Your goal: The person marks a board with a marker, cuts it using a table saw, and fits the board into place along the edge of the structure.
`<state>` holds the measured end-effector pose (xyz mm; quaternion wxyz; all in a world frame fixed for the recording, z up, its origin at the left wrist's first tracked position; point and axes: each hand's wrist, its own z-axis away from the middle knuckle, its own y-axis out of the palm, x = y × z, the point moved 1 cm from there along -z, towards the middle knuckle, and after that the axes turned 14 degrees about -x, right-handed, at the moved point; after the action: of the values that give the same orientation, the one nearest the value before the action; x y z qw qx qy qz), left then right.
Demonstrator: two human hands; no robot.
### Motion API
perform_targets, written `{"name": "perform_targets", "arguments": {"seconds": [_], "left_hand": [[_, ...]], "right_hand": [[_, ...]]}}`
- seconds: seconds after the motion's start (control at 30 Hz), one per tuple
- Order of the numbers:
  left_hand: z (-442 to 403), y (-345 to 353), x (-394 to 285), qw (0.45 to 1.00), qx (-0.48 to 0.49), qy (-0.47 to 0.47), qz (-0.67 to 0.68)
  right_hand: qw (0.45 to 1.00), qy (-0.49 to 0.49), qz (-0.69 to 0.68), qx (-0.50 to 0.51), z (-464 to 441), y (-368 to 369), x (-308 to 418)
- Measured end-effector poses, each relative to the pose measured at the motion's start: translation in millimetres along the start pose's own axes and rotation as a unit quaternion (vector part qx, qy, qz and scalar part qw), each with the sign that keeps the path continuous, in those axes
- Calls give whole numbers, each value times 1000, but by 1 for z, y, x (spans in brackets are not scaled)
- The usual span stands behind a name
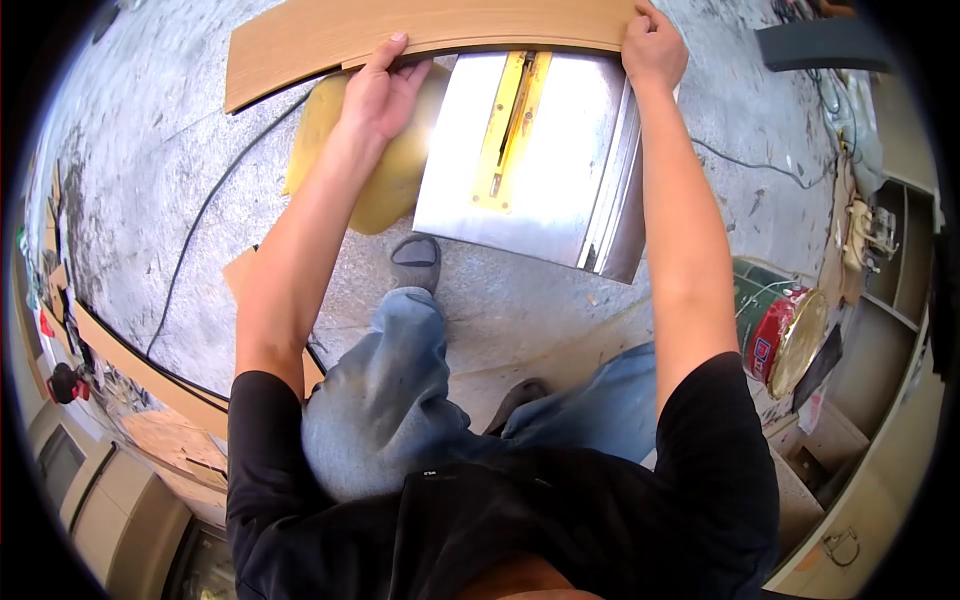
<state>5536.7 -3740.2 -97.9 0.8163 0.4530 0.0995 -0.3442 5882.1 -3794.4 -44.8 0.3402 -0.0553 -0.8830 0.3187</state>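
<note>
1. Fingers, left hand (378,100): I have the thumb on the upper face of the wood-grain plank (490,25) and the other fingers partly extended below its near edge, pinching it loosely.
2. Fingers, right hand (655,52): curled and pressed together around the plank's right end. I cannot tell exactly where the thumb bears.
3. Plank position: crosswise over the far end of the table saw's metal top (570,150), beyond most of the yellow throat plate (492,190). Its left end projects past my left hand. From my viewpoint I cannot confirm whether it rests on the metal or is held just above it.
4. Handling: I rate the plank as stiff lengthwise, moderately light and smooth-faced, so it may slide readily on bare metal. Thin edges and corners may chip.
5. Hold points: I advise one hand at the right end and one well along the near edge, thumb above and fingers below, to balance the overhanging left end. Keep fingertips clear of the throat-plate slot.
</note>
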Motion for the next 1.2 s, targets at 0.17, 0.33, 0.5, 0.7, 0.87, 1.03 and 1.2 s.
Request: {"name": "perform_targets", "arguments": {"seconds": [0.17,0.33,0.5,0.7,0.87,1.03,1.2], "left_hand": [[-12,7,-4,1000,9,-7,7],[-24,15,5,999,36,-27,-19],[-46,11,6,996,63,-54,-19],[-48,21,6,995,75,-42,-50],[-43,36,7,992,104,-71,-4],[-54,46,14,991,104,-64,46],[-58,49,17,993,99,-68,-5]], "right_hand": [[998,27,-33,-52,15,-10,-8],[984,105,-106,-101,25,-34,-20],[940,215,-246,-94,23,-41,-51],[925,283,-255,7,40,-64,-45],[970,169,-174,21,44,-72,-26],[981,96,-165,-36,62,-69,-21],[983,132,-116,-52,77,-85,0]]}}
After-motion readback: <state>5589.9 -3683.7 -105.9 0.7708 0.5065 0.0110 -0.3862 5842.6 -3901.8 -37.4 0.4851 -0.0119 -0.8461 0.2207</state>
